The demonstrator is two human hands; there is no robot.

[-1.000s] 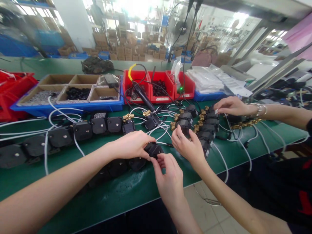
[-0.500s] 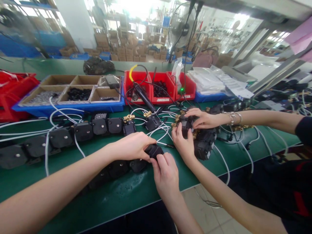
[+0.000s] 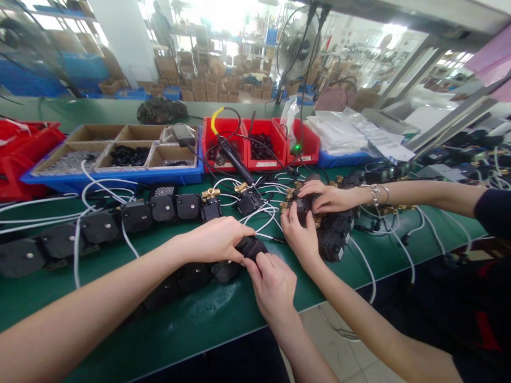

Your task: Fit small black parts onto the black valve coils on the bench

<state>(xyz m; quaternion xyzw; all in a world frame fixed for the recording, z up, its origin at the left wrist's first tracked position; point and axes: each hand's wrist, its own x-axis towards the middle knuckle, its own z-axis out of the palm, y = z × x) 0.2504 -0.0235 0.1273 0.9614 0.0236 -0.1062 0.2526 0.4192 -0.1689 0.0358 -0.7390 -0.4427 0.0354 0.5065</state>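
Black housing (image 3: 251, 248) sits near the middle of the head view, just above or on the green surface (image 3: 223, 327); I cannot tell whether it touches it. The person's left hand (image 3: 217, 239) grips it from the left, thumb on the near side and fingers on the far side. The right hand (image 3: 275, 284) has its fingers curled, with thumb and fingertips at the housing's near right edge; whether they pinch the housing or a small part is hidden.

Just left of it, partly behind the left forearm, lies a near row of similar housings (image 3: 194, 277). A longer far row (image 3: 101, 226) runs along the left, many of its pieces marked with a silvery dot. At its right end stands a piece with a brass fitting (image 3: 210, 195). White cables (image 3: 263, 214) lie tangled farther right.

To the right, a co-worker's two hands (image 3: 331, 197) hold another black unit (image 3: 304, 208) beside more brass-fitted pieces; one wrist wears a bracelet (image 3: 376, 194).

Along the far side stand a blue tray (image 3: 120, 174) with sectioned small parts and three red bins (image 3: 261, 163). A black, yellow-ended tool (image 3: 235, 159) leans against the left bin.
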